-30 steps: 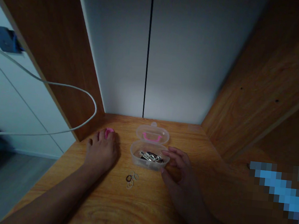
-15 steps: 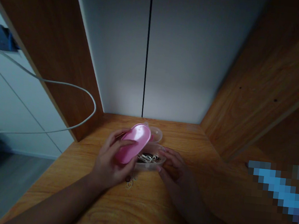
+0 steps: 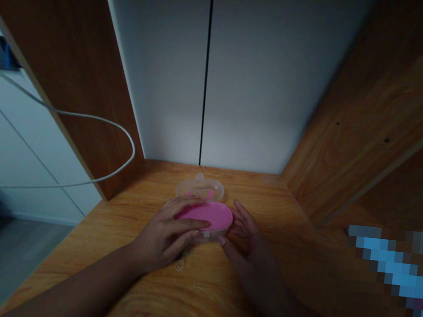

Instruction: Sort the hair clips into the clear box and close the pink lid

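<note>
A pink oval tray point(image 3: 213, 214) lies over the opening of a small clear plastic box point(image 3: 209, 236) on the wooden surface. My left hand point(image 3: 168, 229) holds the tray's left part, fingers across its top and thumb along the front edge. At the box's right end, my right hand point(image 3: 250, 243) curves around it, with the thumb by the front corner and the index finger raised. Behind the tray lies the clear lid point(image 3: 201, 186), folded back, with pink bits showing. The box's contents are hidden under the tray. Thin pale rings point(image 3: 180, 262) lie in front of my left hand.
A white cable point(image 3: 131, 145) loops in from the left above the surface. Wooden side panels point(image 3: 349, 143) stand left and right, and a pale back panel point(image 3: 247, 107) rises behind. At the right edge is a blurred-out blue shape point(image 3: 393, 263).
My left hand has lowered the pink tray from a tilted hold beside the box to flat on top, covering the metal items inside. My right hand stays at the box's right end.
</note>
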The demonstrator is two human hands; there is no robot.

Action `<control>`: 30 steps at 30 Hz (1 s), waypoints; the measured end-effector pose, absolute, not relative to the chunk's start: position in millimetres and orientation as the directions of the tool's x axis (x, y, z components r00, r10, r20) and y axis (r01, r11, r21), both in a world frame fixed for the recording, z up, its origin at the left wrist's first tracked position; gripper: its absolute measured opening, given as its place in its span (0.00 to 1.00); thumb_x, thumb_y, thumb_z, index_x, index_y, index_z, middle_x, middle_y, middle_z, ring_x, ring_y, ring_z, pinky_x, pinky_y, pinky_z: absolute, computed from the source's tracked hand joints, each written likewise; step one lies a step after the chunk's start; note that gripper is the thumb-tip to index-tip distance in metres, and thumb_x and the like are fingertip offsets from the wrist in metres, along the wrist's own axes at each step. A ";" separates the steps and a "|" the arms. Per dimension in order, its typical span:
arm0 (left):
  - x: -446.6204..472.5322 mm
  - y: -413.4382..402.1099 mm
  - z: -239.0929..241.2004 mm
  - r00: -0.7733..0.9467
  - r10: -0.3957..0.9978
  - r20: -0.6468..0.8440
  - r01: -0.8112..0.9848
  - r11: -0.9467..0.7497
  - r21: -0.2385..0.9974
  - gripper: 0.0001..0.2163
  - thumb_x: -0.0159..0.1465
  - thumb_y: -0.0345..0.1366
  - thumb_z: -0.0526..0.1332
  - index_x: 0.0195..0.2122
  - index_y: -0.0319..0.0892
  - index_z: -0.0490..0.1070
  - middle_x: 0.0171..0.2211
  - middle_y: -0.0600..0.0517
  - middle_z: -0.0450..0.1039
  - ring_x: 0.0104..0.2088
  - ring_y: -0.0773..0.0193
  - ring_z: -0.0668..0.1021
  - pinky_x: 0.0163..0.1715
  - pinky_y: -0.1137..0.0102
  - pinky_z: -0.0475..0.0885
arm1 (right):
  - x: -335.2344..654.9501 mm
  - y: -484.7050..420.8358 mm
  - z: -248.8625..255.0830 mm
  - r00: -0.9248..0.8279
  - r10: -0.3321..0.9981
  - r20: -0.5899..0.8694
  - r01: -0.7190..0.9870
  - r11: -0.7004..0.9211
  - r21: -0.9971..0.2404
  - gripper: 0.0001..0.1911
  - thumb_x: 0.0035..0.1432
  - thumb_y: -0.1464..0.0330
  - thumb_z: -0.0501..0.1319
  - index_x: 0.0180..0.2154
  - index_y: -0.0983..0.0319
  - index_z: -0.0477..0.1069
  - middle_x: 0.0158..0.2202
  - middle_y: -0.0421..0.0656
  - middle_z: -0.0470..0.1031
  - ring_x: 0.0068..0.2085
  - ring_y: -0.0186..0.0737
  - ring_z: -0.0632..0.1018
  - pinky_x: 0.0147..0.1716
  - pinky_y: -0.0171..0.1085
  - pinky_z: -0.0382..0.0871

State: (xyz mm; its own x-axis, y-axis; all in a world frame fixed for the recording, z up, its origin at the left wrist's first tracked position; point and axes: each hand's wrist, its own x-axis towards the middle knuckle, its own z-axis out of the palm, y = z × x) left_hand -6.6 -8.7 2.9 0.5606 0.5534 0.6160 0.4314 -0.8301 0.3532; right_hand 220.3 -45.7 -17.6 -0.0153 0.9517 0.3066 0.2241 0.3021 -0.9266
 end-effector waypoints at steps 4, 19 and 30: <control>-7.2 -5.5 3.7 0.597 0.531 0.601 0.422 -0.845 0.328 0.15 0.67 0.32 0.58 0.53 0.50 0.76 0.60 0.46 0.70 0.61 0.52 0.69 0.62 0.48 0.61 | 222.8 -44.5 -17.5 -0.045 0.929 0.368 0.318 0.363 -0.876 0.22 0.59 0.68 0.62 0.56 0.55 0.69 0.60 0.48 0.70 0.59 0.47 0.73 0.59 0.53 0.69; -8.2 5.9 -2.7 0.573 0.557 0.601 0.544 -0.807 0.230 0.16 0.68 0.35 0.59 0.56 0.48 0.73 0.63 0.43 0.66 0.64 0.50 0.67 0.61 0.47 0.66 | 222.0 -54.1 -10.2 -0.205 0.888 0.411 0.658 0.436 -0.614 0.36 0.57 0.73 0.58 0.66 0.58 0.56 0.69 0.47 0.55 0.68 0.50 0.59 0.66 0.57 0.56; -3.6 -2.9 1.0 0.579 0.585 0.568 0.608 -0.774 0.177 0.17 0.70 0.35 0.57 0.59 0.48 0.70 0.66 0.45 0.60 0.66 0.51 0.63 0.62 0.48 0.64 | 218.3 -72.7 -4.2 -0.404 0.708 0.579 0.685 0.654 -0.322 0.34 0.56 0.76 0.58 0.64 0.55 0.59 0.66 0.48 0.61 0.67 0.51 0.62 0.63 0.56 0.62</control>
